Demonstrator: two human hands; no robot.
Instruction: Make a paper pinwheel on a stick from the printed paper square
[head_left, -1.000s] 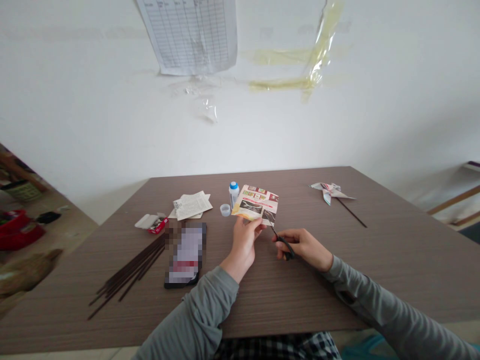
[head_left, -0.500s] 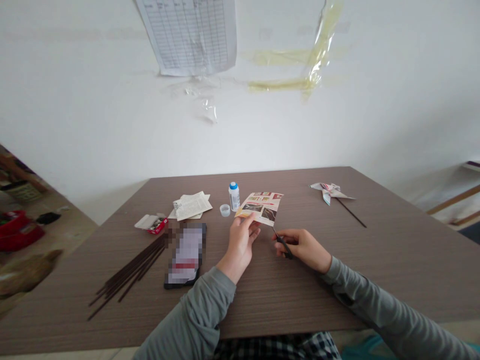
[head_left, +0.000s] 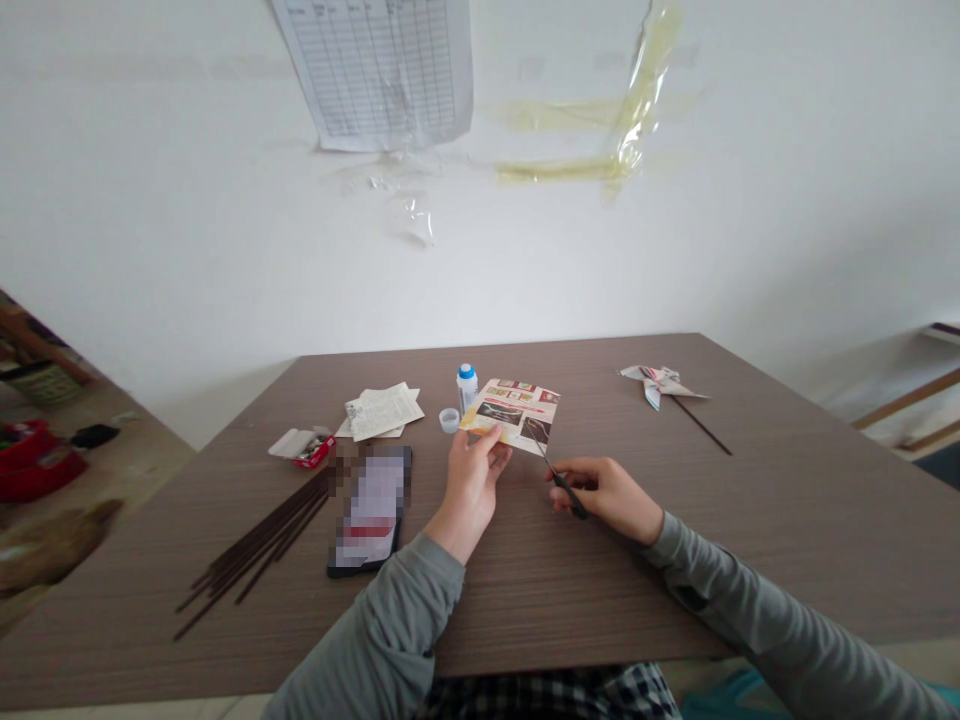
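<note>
My left hand (head_left: 474, 485) pinches a square of printed paper (head_left: 517, 407) by its near left edge, thumb on top, holding it above the table. In my right hand (head_left: 611, 497) is a pair of scissors (head_left: 568, 490) with dark handles, fingers closed round the grips. The blades lie at the paper's near right corner, over its dark picture. Just behind the paper stands a white bottle with a blue top (head_left: 466, 384), partly covered by it. A clear cap (head_left: 449, 420) sits beside the bottle.
Left on the brown table (head_left: 750, 560) are cut paper pieces (head_left: 384, 411), a small red box (head_left: 313, 449), thin dark sticks (head_left: 259, 535) and a phone (head_left: 371, 510). A paper pinwheel (head_left: 660, 383) on a stick lies at the right. Behind rises a white wall (head_left: 225, 200).
My left hand and the paper have moved a little to the left. The scissor blades now reach over the paper's corner; my right hand has hardly moved.
</note>
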